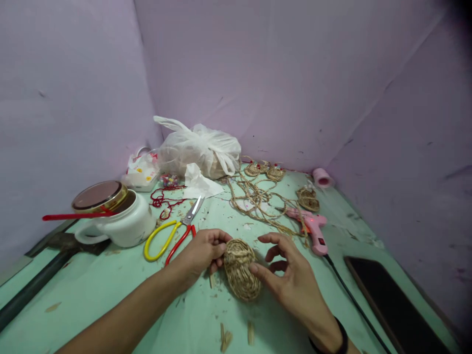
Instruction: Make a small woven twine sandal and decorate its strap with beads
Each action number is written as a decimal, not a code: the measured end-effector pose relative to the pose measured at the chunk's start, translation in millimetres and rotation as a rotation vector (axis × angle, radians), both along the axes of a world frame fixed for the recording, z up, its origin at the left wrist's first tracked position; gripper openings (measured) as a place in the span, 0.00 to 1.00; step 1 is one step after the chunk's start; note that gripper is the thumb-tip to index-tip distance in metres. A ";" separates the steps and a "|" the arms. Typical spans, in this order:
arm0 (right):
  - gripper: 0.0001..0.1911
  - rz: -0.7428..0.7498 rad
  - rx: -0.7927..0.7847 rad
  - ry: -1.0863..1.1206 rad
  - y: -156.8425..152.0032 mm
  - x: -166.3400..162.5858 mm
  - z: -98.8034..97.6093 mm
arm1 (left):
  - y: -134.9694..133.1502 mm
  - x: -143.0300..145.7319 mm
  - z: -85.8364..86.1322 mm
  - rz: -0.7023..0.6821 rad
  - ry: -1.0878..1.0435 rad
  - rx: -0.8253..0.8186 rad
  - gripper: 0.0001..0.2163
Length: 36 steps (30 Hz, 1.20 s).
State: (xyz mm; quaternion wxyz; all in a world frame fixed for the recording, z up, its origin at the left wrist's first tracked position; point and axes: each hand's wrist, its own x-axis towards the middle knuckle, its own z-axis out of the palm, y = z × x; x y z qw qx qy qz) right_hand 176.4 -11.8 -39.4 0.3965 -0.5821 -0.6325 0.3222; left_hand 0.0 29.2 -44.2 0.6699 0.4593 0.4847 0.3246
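Observation:
A small slipper point(243, 280) of coiled, braided straw cord, with a band across its upper half, is held just over the table near the front middle. My left hand point(206, 251) pinches its upper left edge between thumb and fingers. On the other side, my right hand point(291, 275) has its fingers apart and curved. Its thumb tip is at the slipper's right edge; whether it presses there I cannot tell. Scissors point(180, 226) with one yellow and one red handle lie beyond my left wrist. A pink glue gun point(312, 227) rests beyond my right hand.
Loose braided cord point(254, 196) tangles behind the slipper, near other small straw pieces point(308, 198). A white plastic bag point(206, 147) stands at the back. Leftward are a white mug point(129, 226), red yarn point(162, 199) and a hammer point(37, 275). A phone point(391, 300) lies at right.

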 end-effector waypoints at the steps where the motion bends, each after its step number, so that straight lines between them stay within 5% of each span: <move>1: 0.18 -0.018 -0.026 -0.025 -0.1 1.1 0.0 | 0.3 -0.7 -1.1 0.009 -0.018 0.007 0.07; 9: 0.06 -0.010 -0.174 0.004 5.4 -0.2 -4.7 | -0.9 0.2 -2.3 -0.039 -0.117 0.046 0.07; 22: 0.05 0.042 -0.196 -0.028 6.0 4.1 -7.1 | -11.7 -0.2 8.2 -0.038 0.364 0.380 0.09; 26: 0.10 -0.034 0.100 -0.110 -1.5 5.8 0.0 | -15.4 4.1 5.2 0.007 0.454 0.395 0.07; 30: 0.08 0.108 0.471 -0.222 -13.3 -2.7 9.8 | -19.6 5.6 4.6 0.016 0.479 0.420 0.06; 36: 0.06 0.003 0.685 -0.426 -16.3 -14.5 5.1 | -24.8 6.9 4.4 -0.006 0.504 0.492 0.05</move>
